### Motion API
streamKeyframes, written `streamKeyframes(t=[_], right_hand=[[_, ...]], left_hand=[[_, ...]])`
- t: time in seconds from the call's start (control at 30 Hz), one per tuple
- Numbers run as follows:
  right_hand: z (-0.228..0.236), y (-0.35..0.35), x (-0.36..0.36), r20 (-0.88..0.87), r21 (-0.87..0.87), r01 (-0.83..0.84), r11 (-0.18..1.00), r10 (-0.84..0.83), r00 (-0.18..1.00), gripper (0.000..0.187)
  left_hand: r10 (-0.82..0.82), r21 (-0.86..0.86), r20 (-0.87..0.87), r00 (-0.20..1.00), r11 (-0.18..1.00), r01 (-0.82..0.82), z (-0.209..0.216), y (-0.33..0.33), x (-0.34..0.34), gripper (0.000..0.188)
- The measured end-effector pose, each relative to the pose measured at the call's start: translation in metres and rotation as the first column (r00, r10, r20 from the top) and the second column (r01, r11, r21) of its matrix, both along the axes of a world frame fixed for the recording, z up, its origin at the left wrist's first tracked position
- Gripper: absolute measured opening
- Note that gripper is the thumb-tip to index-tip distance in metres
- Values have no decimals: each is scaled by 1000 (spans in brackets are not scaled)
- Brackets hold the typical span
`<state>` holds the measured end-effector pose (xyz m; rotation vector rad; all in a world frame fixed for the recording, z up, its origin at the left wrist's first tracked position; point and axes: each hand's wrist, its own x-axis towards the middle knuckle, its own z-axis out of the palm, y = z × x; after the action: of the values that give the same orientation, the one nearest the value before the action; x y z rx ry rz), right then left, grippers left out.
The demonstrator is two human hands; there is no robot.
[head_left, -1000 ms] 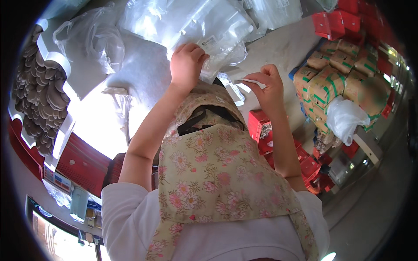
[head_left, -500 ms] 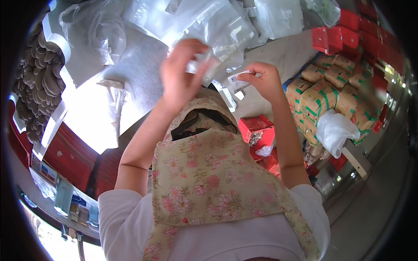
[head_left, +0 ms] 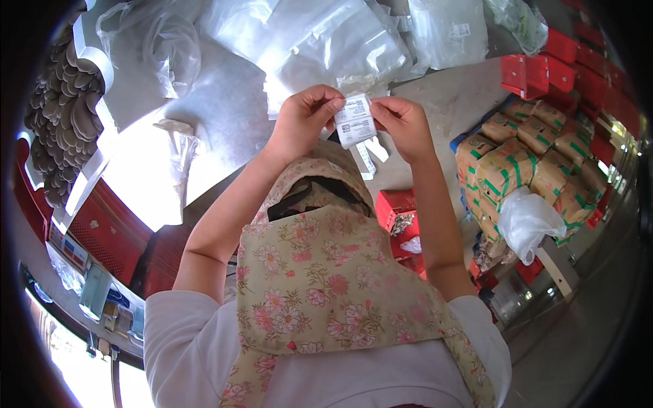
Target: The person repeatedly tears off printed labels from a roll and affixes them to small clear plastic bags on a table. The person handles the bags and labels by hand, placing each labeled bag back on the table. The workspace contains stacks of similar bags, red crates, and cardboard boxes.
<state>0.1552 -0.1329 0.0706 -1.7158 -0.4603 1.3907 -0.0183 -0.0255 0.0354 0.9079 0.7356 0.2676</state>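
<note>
From the head view, the two hands are working close together, and a small white printed label (head_left: 356, 121) is sitting right between them. The left hand (head_left: 303, 124) is pinching it, thumb and finger closing on the upper left corner. Over on the other side, the right hand (head_left: 405, 128) is gripping too, its thumb and forefinger pressing at the upper part of the right edge. So the label is being held from both sides near its top, its two printed panels are facing up toward the camera, and the lower panel is hanging below the fingertips. Just below, a white strip (head_left: 369, 158) is showing; whether it is joining onto the label, I cannot tell.

Beyond the hands, clear plastic bags (head_left: 333, 51) are lying spread over a grey table (head_left: 228, 102), catching the light. Nearer the body, a floral apron (head_left: 320, 272) is covering the person's front. Out left, grey-brown mushrooms (head_left: 64, 129) are filling a white container, and off to the right, brown parcels (head_left: 507, 163) with green tape are standing stacked, a white plastic bag (head_left: 529, 223) resting against them.
</note>
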Motion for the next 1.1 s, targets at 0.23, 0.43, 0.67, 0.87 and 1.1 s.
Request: streamKeyframes(t=[0.23, 0.43, 0.67, 0.87, 1.1], right_hand=[[-12, -3, 4, 10, 129, 35, 991, -37, 999, 18], [1, 4, -8, 304, 298, -121, 947, 26, 952, 21], [-4, -3, -10, 186, 182, 41, 982, -76, 980, 20], [9, -7, -6, 164, 70, -16, 997, 5, 986, 13], [18, -20, -2, 130, 106, -79, 991, 65, 989, 10]], left_hand=[[-22, 7, -89, 996, 1000, 23, 1, -2, 9, 17], [-38, 352, -197, 980, 930, 106, -7, -9, 13, 22], [-62, 263, -180, 982, 959, 109, 4, -6, 13, 20], [-76, 25, -94, 993, 997, 79, 4, -5, 6, 15], [-260, 360, -115, 959, 889, 284, 23, 4, 1, 11]])
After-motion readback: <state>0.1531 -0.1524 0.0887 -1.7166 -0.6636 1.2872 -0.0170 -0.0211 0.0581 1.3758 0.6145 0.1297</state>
